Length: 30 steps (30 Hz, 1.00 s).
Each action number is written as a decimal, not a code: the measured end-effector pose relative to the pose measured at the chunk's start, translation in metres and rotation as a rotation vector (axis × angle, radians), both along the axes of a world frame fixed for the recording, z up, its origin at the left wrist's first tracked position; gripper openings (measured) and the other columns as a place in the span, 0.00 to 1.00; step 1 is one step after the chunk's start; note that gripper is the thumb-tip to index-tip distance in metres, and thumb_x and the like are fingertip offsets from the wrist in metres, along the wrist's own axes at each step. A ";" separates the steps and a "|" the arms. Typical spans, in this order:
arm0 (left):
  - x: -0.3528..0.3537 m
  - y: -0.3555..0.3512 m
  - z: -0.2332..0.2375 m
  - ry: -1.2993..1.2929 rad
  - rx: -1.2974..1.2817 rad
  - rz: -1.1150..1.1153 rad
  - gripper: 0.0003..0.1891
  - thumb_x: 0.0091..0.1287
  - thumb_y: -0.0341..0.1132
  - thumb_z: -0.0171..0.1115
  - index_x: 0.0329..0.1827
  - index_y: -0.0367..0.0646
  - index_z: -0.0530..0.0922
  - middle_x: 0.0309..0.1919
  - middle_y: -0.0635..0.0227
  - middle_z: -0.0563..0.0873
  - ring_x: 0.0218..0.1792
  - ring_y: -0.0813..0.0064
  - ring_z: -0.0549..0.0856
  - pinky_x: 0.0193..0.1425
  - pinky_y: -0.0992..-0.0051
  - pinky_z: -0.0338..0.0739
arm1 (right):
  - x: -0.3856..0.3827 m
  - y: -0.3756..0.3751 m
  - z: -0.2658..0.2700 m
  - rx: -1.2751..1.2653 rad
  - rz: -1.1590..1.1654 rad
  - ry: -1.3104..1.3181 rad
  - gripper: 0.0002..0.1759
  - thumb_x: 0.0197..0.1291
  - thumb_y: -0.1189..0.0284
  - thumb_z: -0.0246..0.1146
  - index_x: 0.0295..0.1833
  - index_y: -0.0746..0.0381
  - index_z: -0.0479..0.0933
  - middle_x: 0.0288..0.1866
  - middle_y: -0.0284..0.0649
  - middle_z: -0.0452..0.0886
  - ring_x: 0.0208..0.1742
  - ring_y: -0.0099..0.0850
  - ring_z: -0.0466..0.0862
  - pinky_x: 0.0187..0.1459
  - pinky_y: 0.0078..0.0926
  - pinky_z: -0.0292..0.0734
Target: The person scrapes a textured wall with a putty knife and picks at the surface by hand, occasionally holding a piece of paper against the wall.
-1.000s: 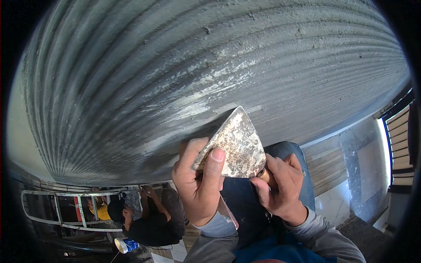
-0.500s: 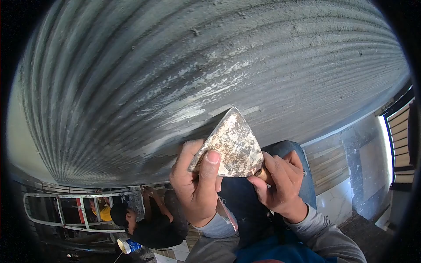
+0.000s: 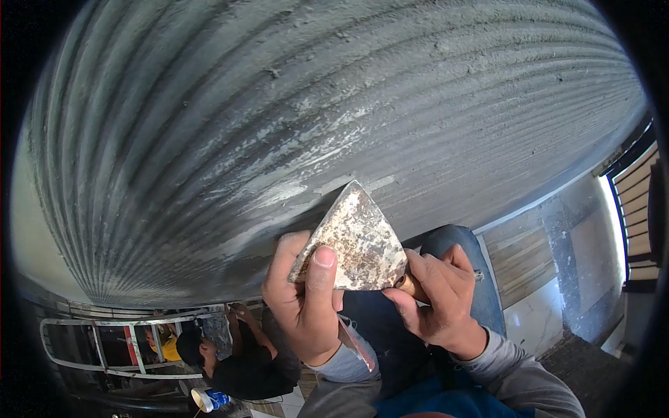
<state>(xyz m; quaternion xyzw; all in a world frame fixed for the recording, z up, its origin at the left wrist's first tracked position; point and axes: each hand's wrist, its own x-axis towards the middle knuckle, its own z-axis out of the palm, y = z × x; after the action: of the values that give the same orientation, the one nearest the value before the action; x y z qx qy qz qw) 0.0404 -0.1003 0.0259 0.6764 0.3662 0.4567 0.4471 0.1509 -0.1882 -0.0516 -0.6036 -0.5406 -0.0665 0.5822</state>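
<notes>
A triangular trowel (image 3: 364, 240), its metal face crusted with white and brown residue, is held before the wall with one corner pointing up. My left hand (image 3: 306, 306) is closed on the blade's left side, thumb flat across the face and fingers behind. At the blade's lower right corner, my right hand (image 3: 442, 299) grips a wooden handle (image 3: 412, 287); how the handle joins the blade is hidden. A thin pinkish strip with a pale edge (image 3: 357, 345) sticks out below my left hand, by the wrist. Close beyond the blade is the grey ridged wall (image 3: 230, 139), with pale smeared patches.
A person in a black top (image 3: 254, 369) works low at the left, beside a metal ladder (image 3: 122, 322). A blue-and-white bucket (image 3: 209, 399) stands near that person. To the right are patterned floor tiles (image 3: 519, 261) and a slatted panel (image 3: 637, 209).
Both hands and the trowel have shifted slightly left and down in the view, keeping the same hold. The wall's patches have shifted left too.
</notes>
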 end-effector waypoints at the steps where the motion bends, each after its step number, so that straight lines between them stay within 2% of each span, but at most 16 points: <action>1: 0.001 0.000 0.000 -0.005 0.007 0.001 0.14 0.75 0.40 0.58 0.45 0.35 0.79 0.26 0.72 0.82 0.15 0.92 0.68 0.17 0.87 0.54 | 0.000 0.001 -0.001 -0.001 -0.002 0.004 0.26 0.53 0.61 0.76 0.51 0.70 0.82 0.27 0.37 0.80 0.22 0.28 0.74 0.33 0.28 0.59; 12: 0.004 -0.001 0.001 0.004 0.002 0.038 0.15 0.76 0.41 0.57 0.46 0.35 0.79 0.28 0.73 0.82 0.18 0.93 0.69 0.18 0.87 0.54 | 0.000 0.004 -0.002 0.008 -0.028 -0.016 0.27 0.54 0.60 0.76 0.52 0.69 0.82 0.25 0.35 0.78 0.22 0.26 0.73 0.32 0.28 0.57; 15: 0.004 0.002 -0.002 -0.001 0.022 -0.016 0.15 0.76 0.42 0.57 0.46 0.36 0.79 0.29 0.72 0.83 0.19 0.93 0.70 0.18 0.88 0.55 | 0.002 0.005 0.000 0.008 -0.045 -0.031 0.27 0.54 0.60 0.76 0.52 0.69 0.82 0.24 0.34 0.77 0.21 0.26 0.72 0.32 0.28 0.56; 18: 0.011 0.001 -0.004 -0.056 0.021 0.081 0.15 0.76 0.43 0.57 0.46 0.36 0.79 0.29 0.72 0.83 0.19 0.92 0.70 0.19 0.88 0.56 | 0.002 0.007 0.001 0.006 -0.093 -0.061 0.27 0.54 0.60 0.76 0.52 0.69 0.82 0.25 0.34 0.77 0.21 0.26 0.71 0.32 0.28 0.56; 21: 0.005 0.001 -0.002 -0.032 0.020 0.100 0.15 0.76 0.43 0.56 0.43 0.37 0.79 0.27 0.73 0.81 0.17 0.92 0.68 0.19 0.87 0.55 | -0.001 0.004 0.004 0.007 -0.049 -0.033 0.27 0.53 0.60 0.76 0.52 0.69 0.82 0.24 0.34 0.77 0.21 0.26 0.71 0.32 0.28 0.56; 23: 0.001 0.003 0.000 -0.079 -0.010 0.034 0.13 0.73 0.39 0.63 0.38 0.35 0.80 0.22 0.74 0.79 0.16 0.90 0.69 0.18 0.85 0.60 | -0.001 0.002 0.004 0.002 -0.042 -0.035 0.27 0.53 0.60 0.76 0.52 0.69 0.82 0.24 0.34 0.77 0.21 0.26 0.72 0.32 0.28 0.56; 26: 0.000 0.001 -0.001 -0.097 -0.010 0.064 0.13 0.73 0.39 0.63 0.36 0.36 0.79 0.21 0.75 0.78 0.16 0.90 0.70 0.18 0.85 0.60 | 0.001 0.000 0.009 -0.008 -0.022 -0.016 0.27 0.54 0.60 0.76 0.52 0.68 0.82 0.24 0.35 0.78 0.21 0.26 0.72 0.32 0.28 0.57; 30: 0.006 -0.001 0.004 -0.111 0.011 0.060 0.13 0.73 0.39 0.63 0.37 0.36 0.80 0.21 0.76 0.78 0.16 0.90 0.70 0.18 0.85 0.59 | 0.000 0.000 0.012 -0.021 0.002 0.026 0.27 0.54 0.60 0.76 0.52 0.68 0.82 0.25 0.35 0.78 0.21 0.26 0.72 0.32 0.28 0.56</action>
<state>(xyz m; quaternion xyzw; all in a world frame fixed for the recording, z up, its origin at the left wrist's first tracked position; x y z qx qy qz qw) 0.0463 -0.1018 0.0297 0.6409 0.3585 0.5088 0.4492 0.1506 -0.1885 -0.0394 -0.6098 -0.5344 -0.0525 0.5829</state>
